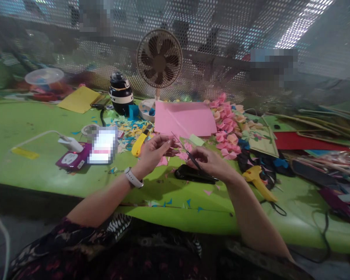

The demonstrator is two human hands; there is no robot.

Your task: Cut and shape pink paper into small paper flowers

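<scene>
My right hand (208,161) grips a pair of scissors (193,159) with dark handles, the thin blades pointing up and left. Across from it, my left hand (156,152) has its thumb and fingers pinched together close to the blade tips. Whatever those fingers hold is too small to make out. Pink paper scraps (162,161) lie under and between the hands. A black stapler-like tool (189,174) rests on the table below my right hand. Just beyond the hands are a pink paper sheet (185,118) and a pale green slip (196,140).
Pink paper flowers (227,124) are heaped at right, near a yellow glue gun (259,182). A fan (159,60) and a black bottle (121,95) stand behind. Left are a phone (102,146), a purple power box (74,157) and yellow tape (138,144). Cables hang at both sides.
</scene>
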